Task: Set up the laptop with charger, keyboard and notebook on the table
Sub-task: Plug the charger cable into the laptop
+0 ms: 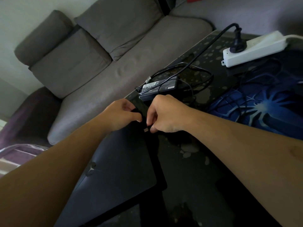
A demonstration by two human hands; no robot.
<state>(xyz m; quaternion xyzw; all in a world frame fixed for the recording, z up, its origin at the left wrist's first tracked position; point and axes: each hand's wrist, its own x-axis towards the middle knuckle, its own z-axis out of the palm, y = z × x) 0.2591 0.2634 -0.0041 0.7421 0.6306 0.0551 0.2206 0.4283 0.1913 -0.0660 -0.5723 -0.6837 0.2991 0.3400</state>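
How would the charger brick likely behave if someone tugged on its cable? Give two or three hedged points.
The charger brick looks solid and boxy, so it would probably slide, not roll. It lies near the table edge, so a tug toward the sofa might drop it. Its cable lies in loose loops, so slack likely comes first.

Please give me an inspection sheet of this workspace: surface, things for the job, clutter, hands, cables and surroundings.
Surface: dark glossy table with pale spots.
Job's things: closed dark laptop at the table's near edge; charger brick beyond the hands; keyboard and notebook not seen.
Clutter: blue spider-pattern mat.
Hands: left hand and right hand both pinch the charger connector at the laptop's far edge.
Cables: black cable looped by the brick; its plug sits in the white power strip.
Surroundings: grey sofa beside the table.
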